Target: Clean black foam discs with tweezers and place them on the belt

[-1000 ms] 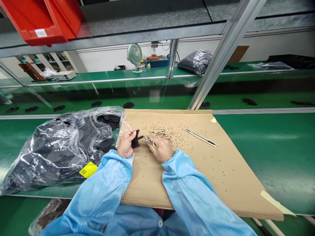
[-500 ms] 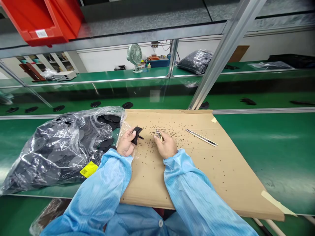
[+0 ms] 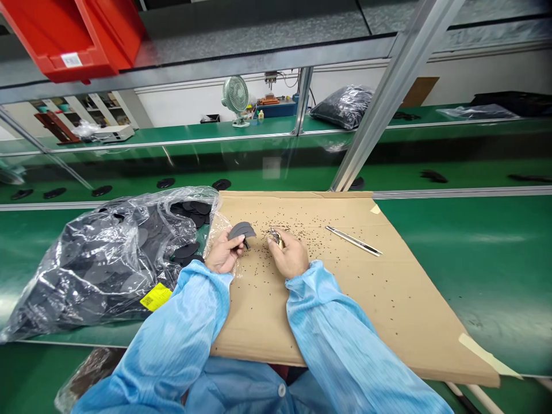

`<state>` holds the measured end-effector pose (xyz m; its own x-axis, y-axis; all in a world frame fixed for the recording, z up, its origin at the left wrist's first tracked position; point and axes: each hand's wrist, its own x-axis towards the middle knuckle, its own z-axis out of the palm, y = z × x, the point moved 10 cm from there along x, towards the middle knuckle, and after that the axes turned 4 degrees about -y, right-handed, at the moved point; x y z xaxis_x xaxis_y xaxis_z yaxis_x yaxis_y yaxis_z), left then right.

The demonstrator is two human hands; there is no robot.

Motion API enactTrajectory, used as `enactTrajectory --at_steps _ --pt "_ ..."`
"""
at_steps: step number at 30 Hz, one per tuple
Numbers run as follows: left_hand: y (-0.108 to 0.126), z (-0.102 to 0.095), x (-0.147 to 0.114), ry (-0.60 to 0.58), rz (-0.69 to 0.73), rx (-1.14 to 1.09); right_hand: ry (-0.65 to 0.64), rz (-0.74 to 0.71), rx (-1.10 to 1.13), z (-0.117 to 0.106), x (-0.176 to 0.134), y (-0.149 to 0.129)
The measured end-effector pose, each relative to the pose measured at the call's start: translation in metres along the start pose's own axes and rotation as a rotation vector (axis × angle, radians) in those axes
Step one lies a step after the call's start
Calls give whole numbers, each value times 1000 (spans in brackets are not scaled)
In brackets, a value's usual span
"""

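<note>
My left hand (image 3: 223, 253) is closed on a black curved plastic part (image 3: 242, 230), its broad rounded face now tilted towards me and a short thin stub pointing down below it. To the right, my right hand (image 3: 290, 255) is wrapped around small nippers (image 3: 276, 236) with a shiny metal head and pale yellowish handles, mostly hidden by the fingers. A small gap lies between the nippers and the part. Beneath both hands is a cardboard sheet (image 3: 345, 322) strewn with tiny black bits. A slim snap-off knife (image 3: 353, 240) lies right of my right hand.
A clear plastic bag (image 3: 129, 247) full of black parts lies open at the left, with a yellow label (image 3: 156, 296). Several black parts rest on the green belt behind. A metal post (image 3: 379, 98) slants up at the right; a red bin (image 3: 77, 40) hangs over the upper left.
My left hand has turned the black plastic part from edge-on to showing its broad face, stub now downward. My right hand with the nippers has shifted very slightly left.
</note>
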<state>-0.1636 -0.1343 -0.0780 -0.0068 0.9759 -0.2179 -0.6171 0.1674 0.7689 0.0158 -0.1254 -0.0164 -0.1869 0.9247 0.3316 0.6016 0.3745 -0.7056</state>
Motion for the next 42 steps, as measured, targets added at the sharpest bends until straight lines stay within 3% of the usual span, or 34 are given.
enactTrajectory --at_steps 3,6,12,16,26,42 --pt "2 -8 2 52 32 -35 -42 -36 -11 4 -1 -6" --pt "4 -6 1 30 42 -94 -87 -89 -27 10 -4 -13" --pt "-1 7 -4 -56 -87 -212 -211 -224 -154 27 -12 -33" --pt "-10 12 -6 -99 -146 -144 -294 -280 -250 38 -16 -41" --pt "-14 26 -10 -181 -151 -30 -373 -250 -337 42 -18 -43" --pt "-17 19 -9 -136 -140 58 -489 -231 -397 48 -19 -41"
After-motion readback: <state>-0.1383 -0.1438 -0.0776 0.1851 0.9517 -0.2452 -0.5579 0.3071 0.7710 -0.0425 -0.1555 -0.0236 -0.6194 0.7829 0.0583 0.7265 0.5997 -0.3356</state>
